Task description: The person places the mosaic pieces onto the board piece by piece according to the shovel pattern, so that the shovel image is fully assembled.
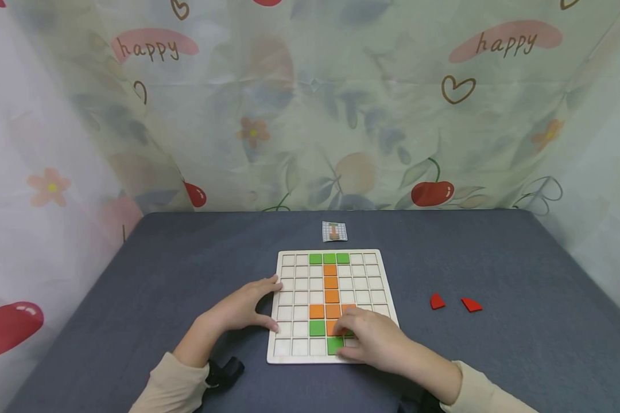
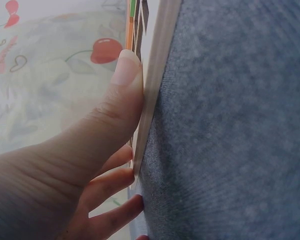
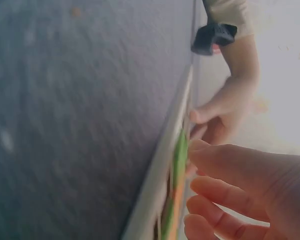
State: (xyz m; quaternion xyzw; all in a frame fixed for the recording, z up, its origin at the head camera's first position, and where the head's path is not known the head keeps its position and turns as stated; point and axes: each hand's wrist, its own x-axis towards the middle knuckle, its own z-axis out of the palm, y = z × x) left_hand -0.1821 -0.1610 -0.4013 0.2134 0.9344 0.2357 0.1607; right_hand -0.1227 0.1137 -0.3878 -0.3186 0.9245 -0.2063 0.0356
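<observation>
A pale gridded board (image 1: 286,346) lies on the table with green and orange square tiles set in its cells. My left hand (image 1: 244,304) rests at the board's left edge, thumb and fingers spread apart along it. In the left wrist view its thumb (image 2: 122,85) presses against the board's side. Over the lower right part of the board is my right hand (image 1: 377,338), its loosely bent fingertips close over the tiles. Its thumb tip is right beside the lowest green tile (image 1: 334,346). Another green tile in the row above is partly hidden under the fingers.
Two red pieces (image 1: 437,302) lie on the dark tablecloth (image 1: 212,246) to the right of the board. Behind the board is a small card (image 1: 334,231) with a printed grid pattern. A patterned curtain (image 1: 315,115) hangs beyond the table's back edge.
</observation>
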